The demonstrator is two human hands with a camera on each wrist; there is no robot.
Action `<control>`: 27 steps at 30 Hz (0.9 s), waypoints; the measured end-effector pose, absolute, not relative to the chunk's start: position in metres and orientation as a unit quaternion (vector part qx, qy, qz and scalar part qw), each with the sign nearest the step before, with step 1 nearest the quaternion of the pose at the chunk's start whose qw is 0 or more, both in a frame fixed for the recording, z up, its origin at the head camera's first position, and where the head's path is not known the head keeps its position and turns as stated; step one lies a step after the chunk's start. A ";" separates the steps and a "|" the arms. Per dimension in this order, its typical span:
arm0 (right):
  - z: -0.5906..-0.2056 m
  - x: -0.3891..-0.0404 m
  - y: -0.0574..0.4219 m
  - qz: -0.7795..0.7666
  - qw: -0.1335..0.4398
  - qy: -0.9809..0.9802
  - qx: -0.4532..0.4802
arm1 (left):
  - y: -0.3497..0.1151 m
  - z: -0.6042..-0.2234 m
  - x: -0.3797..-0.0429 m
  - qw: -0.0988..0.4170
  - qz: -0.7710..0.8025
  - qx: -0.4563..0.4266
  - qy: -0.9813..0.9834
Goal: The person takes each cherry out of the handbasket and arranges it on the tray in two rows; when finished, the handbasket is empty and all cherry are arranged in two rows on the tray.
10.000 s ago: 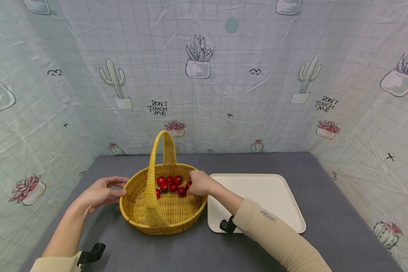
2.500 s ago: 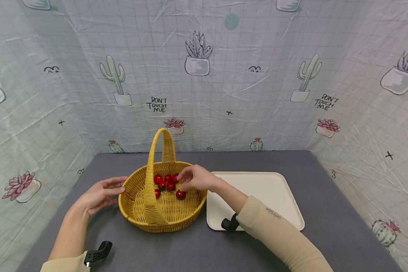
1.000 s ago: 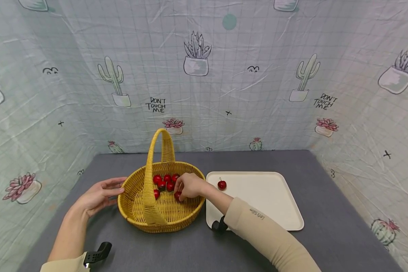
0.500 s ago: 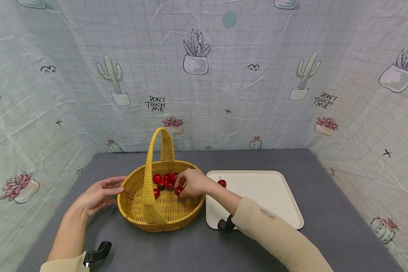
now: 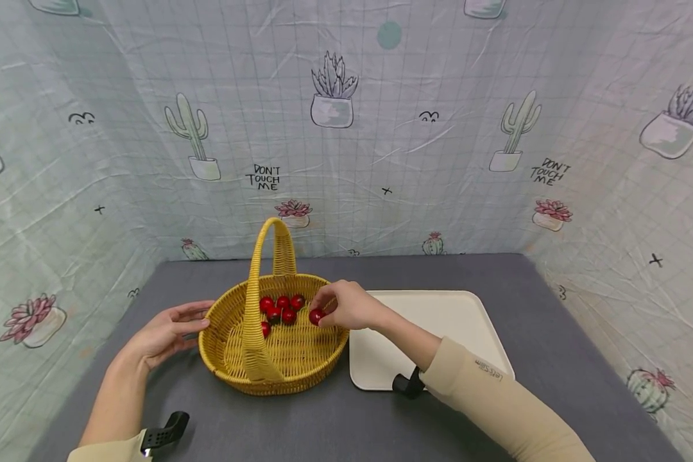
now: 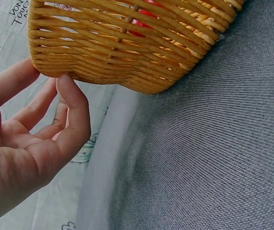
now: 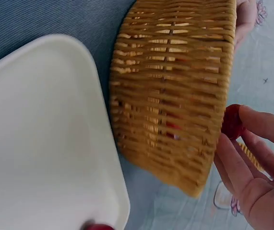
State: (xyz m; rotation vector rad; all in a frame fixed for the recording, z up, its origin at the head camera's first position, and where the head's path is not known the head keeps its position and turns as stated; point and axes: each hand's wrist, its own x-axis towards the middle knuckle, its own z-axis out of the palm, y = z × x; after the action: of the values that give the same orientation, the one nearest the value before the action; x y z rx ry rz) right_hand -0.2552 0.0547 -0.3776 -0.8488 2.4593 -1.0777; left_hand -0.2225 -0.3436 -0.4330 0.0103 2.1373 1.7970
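A yellow wicker basket [image 5: 274,387] with a tall handle stands left of centre in the head view, with several red cherries [image 5: 289,316] inside. My right hand [image 5: 349,307] is over the basket's right rim and pinches a cherry [image 5: 316,316] between thumb and fingers. The right wrist view shows this held cherry [image 7: 232,122] just beyond the rim. At the left rim, my left hand [image 5: 164,330] touches the basket with loosely spread fingertips, as the left wrist view shows too. Another cherry [image 7: 99,226] lies on the tray, hidden by my right hand in the head view.
A cream rectangular tray [image 5: 444,333] lies close to the right of the basket on the grey table [image 5: 265,430]. A patterned cloth [image 5: 381,128] encloses the back and sides. The basket's handle [image 5: 256,289] arches over its middle.
One second ago my right hand was reaching low in the basket; it has since lifted a cherry up and right toward the rim. Over 2.5 seconds, a cherry appeared on the tray.
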 end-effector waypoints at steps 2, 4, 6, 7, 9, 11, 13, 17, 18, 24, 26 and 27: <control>-0.377 -0.255 0.062 -0.388 0.157 0.858 -0.297 | -0.344 -0.434 -0.222 0.173 0.635 -0.002 0.753; -0.376 -0.254 0.068 -0.402 0.153 0.855 -0.290 | -0.344 -0.434 -0.222 0.174 0.634 0.004 0.754; -0.375 -0.252 0.075 -0.415 0.146 0.852 -0.284 | -0.343 -0.434 -0.221 0.173 0.634 0.002 0.754; -0.374 -0.252 0.078 -0.418 0.141 0.852 -0.283 | -0.343 -0.435 -0.221 0.173 0.634 0.000 0.754; -0.372 -0.251 0.084 -0.424 0.136 0.852 -0.274 | -0.343 -0.435 -0.221 0.172 0.633 0.003 0.755; -0.371 -0.250 0.091 -0.429 0.131 0.854 -0.265 | -0.343 -0.435 -0.220 0.171 0.634 -0.004 0.755; -0.370 -0.250 0.097 -0.442 0.136 0.851 -0.251 | -0.343 -0.435 -0.220 0.170 0.635 -0.002 0.754; -0.368 -0.249 0.112 -0.470 0.144 0.843 -0.219 | -0.342 -0.435 -0.219 0.170 0.637 -0.004 0.752; -0.367 -0.249 0.116 -0.473 0.141 0.843 -0.215 | -0.342 -0.435 -0.219 0.170 0.638 -0.003 0.751; -0.368 -0.252 0.140 -0.474 0.108 0.851 -0.199 | -0.343 -0.433 -0.220 0.169 0.643 -0.008 0.746; -0.369 -0.253 0.148 -0.477 0.101 0.853 -0.189 | -0.343 -0.432 -0.220 0.170 0.644 -0.007 0.746; -0.370 -0.254 0.151 -0.479 0.098 0.853 -0.184 | -0.343 -0.433 -0.220 0.170 0.644 -0.007 0.746</control>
State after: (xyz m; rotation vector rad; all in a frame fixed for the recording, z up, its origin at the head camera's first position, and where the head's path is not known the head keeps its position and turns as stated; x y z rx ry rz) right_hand -0.2536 0.1514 -0.3697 -0.5437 2.5248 -1.4166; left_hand -0.2204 -0.3428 -0.4325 -0.0194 2.1191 1.8301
